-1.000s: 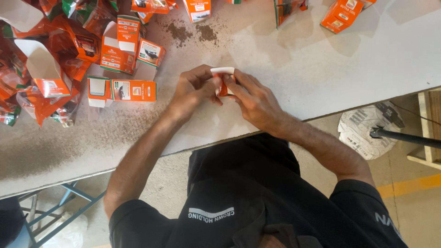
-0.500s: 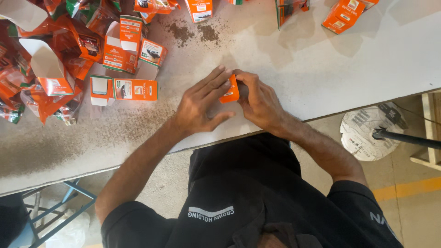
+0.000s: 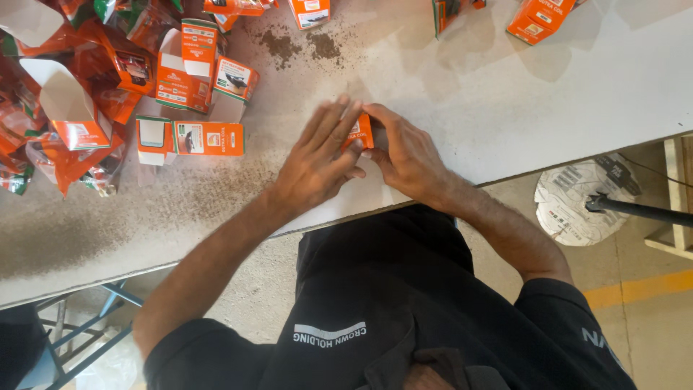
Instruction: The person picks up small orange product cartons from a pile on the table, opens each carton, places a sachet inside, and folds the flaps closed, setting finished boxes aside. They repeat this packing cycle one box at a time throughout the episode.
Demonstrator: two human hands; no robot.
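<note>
Small orange carton on the white table, near its front edge, pinned between both hands. Left hand laid flat, fingers spread and straight, pressing down on the carton's left part and the tabletop; not closed around anything, just palm and fingers pushing flat. Right hand curled against the carton's right side, thumb and forefinger pinching its edge, a narrow grip on the cardboard. Only a small strip of the carton visible, between the left fingertips and the right forefinger; the rest hidden under the left fingers. Whether folded flat or partly boxed, cannot tell.

Left of the hands, well apart, a flat unfolded carton with white flaps lying on the table. Beyond it, a heap of orange cartons and pouches, some standing open with white insides showing. Dark crumbs scattered on the table beyond the hands. More orange cartons along the far edge, to the right. Grey dusty smear over the table's left part. Below the table on the right, a round white bundle on the floor with a dark bar crossing it.
</note>
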